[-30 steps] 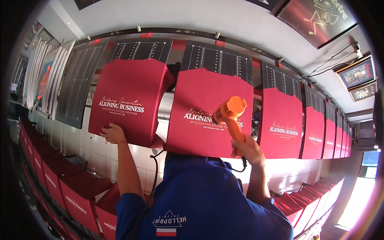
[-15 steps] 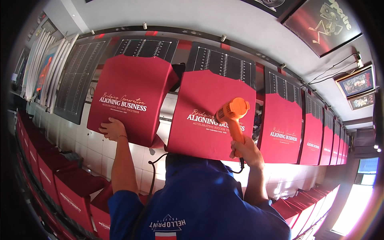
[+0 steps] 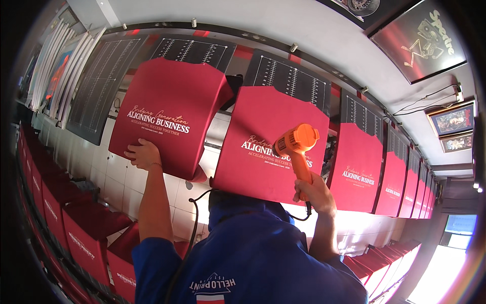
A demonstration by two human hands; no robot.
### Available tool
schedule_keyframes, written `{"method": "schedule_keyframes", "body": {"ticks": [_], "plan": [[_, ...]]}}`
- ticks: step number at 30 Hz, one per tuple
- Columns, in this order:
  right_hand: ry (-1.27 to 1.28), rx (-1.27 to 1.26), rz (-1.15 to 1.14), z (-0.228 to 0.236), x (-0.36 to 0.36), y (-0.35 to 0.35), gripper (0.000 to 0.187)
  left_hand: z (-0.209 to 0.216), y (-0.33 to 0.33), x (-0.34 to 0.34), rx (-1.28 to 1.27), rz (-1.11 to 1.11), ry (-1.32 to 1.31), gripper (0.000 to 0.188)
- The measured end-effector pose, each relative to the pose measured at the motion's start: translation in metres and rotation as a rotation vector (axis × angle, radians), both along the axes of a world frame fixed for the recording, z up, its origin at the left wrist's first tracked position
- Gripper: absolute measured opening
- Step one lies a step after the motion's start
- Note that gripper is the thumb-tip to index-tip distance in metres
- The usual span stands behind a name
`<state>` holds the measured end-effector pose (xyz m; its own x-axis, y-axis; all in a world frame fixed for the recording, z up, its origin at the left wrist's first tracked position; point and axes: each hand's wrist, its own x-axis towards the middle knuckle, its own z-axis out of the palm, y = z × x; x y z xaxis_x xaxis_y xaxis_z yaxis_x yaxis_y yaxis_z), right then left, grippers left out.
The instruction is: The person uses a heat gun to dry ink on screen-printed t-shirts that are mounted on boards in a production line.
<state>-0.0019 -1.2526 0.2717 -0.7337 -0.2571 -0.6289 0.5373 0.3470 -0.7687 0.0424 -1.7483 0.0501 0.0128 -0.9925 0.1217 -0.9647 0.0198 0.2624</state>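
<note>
My right hand (image 3: 316, 192) grips the handle of an orange heat gun (image 3: 298, 139). Its barrel is held over the white and gold print of a red T-shirt (image 3: 271, 119), hiding part of the lettering. The shirt is pulled over a black printing board (image 3: 286, 76) with white ruler marks. To the left, my left hand (image 3: 144, 153) lies with fingers apart at the lower part of another printed red T-shirt (image 3: 169, 93), on its own board (image 3: 192, 50). A black cord (image 3: 196, 213) runs down beside my blue shirt.
More red shirts on boards (image 3: 357, 167) run off to the right along a dark rail (image 3: 243, 34). A bare board (image 3: 104, 91) and upright screen frames (image 3: 71, 71) stand at the left. Behind me, further rows of red shirts (image 3: 88, 243) hang both sides. A bright window (image 3: 448, 258) is at right.
The whole view has tilted slightly, shifting the boards a little. My left hand remains at the left shirt's lower part, and the heat gun stays over the same print.
</note>
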Motion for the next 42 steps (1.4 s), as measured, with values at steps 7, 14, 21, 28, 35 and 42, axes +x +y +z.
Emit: {"method": "schedule_keyframes", "body": {"ticks": [7,14,21,28,35,42], "plan": [[-0.001,0.010,0.006,-0.005,0.001,0.004,0.028,-0.001,0.000,0.001,-0.010,0.006,-0.001,0.065],[0.015,0.016,0.004,-0.001,-0.001,-0.006,0.019,-0.001,0.000,0.000,-0.016,0.001,-0.022,0.064],[0.030,0.025,-0.020,-0.002,-0.002,-0.016,0.018,0.000,0.002,0.000,-0.022,-0.001,-0.019,0.064],[0.004,-0.032,0.045,-0.005,-0.005,-0.017,0.016,-0.001,0.000,0.001,-0.027,-0.002,-0.007,0.063],[-0.005,-0.066,0.059,-0.005,-0.008,-0.023,0.017,0.003,0.002,0.000,-0.002,-0.006,-0.009,0.063],[0.008,-0.002,0.074,-0.005,-0.010,-0.029,0.018,0.004,0.002,-0.001,0.001,-0.001,-0.021,0.062]]}}
